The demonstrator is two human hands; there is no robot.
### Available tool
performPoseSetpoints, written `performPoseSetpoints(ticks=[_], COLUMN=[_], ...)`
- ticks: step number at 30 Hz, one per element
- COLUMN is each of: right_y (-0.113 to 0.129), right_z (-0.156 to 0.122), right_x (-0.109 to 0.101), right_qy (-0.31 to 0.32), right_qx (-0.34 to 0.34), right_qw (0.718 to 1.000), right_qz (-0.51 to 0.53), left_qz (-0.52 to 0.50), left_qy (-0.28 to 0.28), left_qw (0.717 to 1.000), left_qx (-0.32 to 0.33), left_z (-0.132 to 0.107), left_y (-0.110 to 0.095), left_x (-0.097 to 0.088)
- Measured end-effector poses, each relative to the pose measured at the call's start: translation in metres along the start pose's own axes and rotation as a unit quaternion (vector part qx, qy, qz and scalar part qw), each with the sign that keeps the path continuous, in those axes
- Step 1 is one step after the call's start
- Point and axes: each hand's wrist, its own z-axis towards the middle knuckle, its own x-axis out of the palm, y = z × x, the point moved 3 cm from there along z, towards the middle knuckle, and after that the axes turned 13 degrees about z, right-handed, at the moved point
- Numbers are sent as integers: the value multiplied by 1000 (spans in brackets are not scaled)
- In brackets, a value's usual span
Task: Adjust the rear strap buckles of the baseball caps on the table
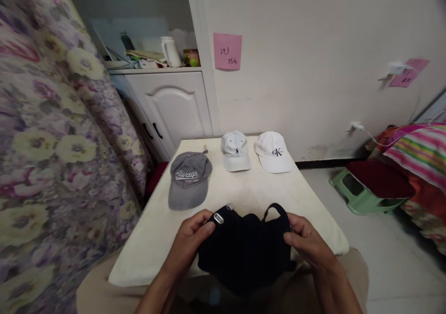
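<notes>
A black baseball cap [245, 253] is held between my two hands at the table's near edge, its back strap and metal buckle toward the far side. My left hand [191, 237] pinches the cap near the buckle. On the other side, my right hand [306, 239] grips it beside the looped strap. Beyond it on the left lies a grey cap [190, 179] lettered "Always". A pale cap [236, 151] with a small dark emblem sits at the back middle. To its right is a white cap [274, 152] with "CK" on the front.
The cloth-covered table [146, 253] stands against a white wall. A flowered curtain [69, 142] hangs on the left, near a white cabinet [170, 102]. A green stool [355, 193] with a dark red top is on the floor at right, beside striped bedding [421, 151].
</notes>
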Motion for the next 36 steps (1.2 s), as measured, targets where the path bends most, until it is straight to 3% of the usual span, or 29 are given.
performPoseSetpoints(ticks=[8, 11, 14, 16, 19, 21, 24, 27, 29, 32, 36], right_y=[-18, -19, 3, 24, 45, 44, 25, 5, -2, -5, -6], right_z=[-11, -4, 13, 24, 31, 28, 16, 2, -6, -13, -17], right_x=[11, 14, 20, 29, 37, 35, 20, 6, 3, 8, 20], right_qy=[90, 25, -92, -115, -94, -67, -51, -56, -53, -19, 32], right_qx=[88, 52, -75, -173, -253, -262, -194, -107, -61, -4, 47], right_qw=[992, 998, 992, 975, 961, 963, 979, 991, 996, 999, 998], right_qz=[-19, -11, 38, 74, 54, 14, -46, -50, -40, -29, -6], left_qz=[186, 215, 173, 153, 190, 223, 239, 201, 168, 157, 204], left_qy=[104, 97, -1, -114, -300, -345, -263, -140, -71, 5, 48], left_qw=[977, 972, 984, 978, 921, 891, 917, 965, 983, 988, 977], left_qx=[16, 20, 47, 85, 158, 194, 179, 89, 35, 12, 21], left_z=[-23, -20, -3, 11, 25, 28, 27, 16, 6, -8, -20], left_y=[-6, -6, -15, -24, -30, -26, -14, -5, -6, -14, -22], left_x=[17, 19, 11, 2, -6, -4, 5, 12, 13, 12, 13])
